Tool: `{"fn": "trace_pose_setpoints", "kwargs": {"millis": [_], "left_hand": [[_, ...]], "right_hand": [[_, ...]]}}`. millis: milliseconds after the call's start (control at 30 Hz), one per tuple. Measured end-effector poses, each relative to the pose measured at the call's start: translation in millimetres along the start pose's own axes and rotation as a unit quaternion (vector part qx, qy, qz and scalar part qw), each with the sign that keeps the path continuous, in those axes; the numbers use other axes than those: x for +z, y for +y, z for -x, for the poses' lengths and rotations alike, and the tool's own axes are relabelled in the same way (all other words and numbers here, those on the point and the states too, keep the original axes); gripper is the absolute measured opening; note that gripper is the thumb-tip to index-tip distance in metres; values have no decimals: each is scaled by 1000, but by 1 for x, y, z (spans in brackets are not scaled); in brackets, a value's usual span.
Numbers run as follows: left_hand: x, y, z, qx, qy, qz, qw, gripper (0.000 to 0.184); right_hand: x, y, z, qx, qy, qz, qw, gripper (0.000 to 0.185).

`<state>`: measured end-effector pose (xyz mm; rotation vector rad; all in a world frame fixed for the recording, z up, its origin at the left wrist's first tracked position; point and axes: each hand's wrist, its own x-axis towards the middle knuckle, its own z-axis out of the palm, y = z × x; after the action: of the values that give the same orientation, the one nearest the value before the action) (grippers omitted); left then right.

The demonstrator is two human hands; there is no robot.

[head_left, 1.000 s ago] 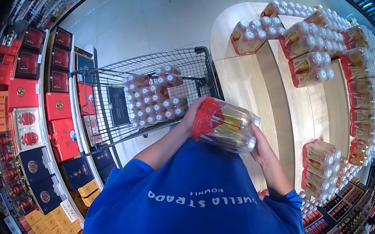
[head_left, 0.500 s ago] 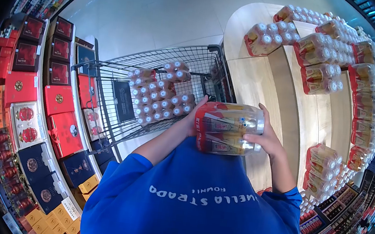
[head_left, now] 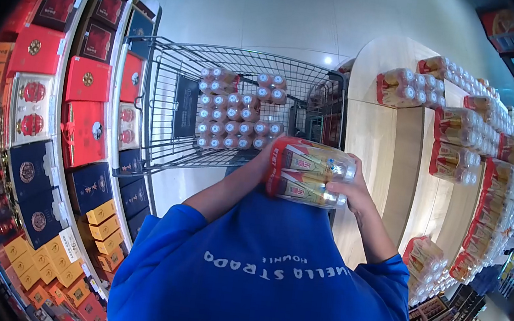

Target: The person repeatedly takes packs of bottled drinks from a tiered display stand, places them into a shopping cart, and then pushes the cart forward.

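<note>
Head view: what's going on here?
A person in a blue shirt holds a clear-and-red plastic-wrapped bottle pack sideways between left hand and right hand, caps toward the right. Ahead, white-capped bottle packs sit in a dark wire-mesh shopping cart; more packs stand on a pale wooden display.

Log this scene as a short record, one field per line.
Held item: shrink-wrapped bottle pack, tipped on its side, caps toward the right
Left hand: at the pack's red base end; fingers mostly hidden
Right hand: at the cap end, thumb on the near bottles
Cart: wire shopping cart, ahead and to the left
Cart load: upright bottle packs, pale caps up
Right side: wooden display stand with more bottle packs
Left side: shelves of gift boxes
Clothing: blue shirt
</note>
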<state>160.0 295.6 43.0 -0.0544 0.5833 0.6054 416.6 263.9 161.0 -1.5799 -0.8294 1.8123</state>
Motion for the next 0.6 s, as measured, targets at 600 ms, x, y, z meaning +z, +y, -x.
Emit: {"fn": "trace_pose_setpoints", "kwargs": {"millis": [600], "left_hand": [[-199,58,156,206,482,-552,648,52]], "right_hand": [[59,55,-196,48,201,546,812,123]]}}
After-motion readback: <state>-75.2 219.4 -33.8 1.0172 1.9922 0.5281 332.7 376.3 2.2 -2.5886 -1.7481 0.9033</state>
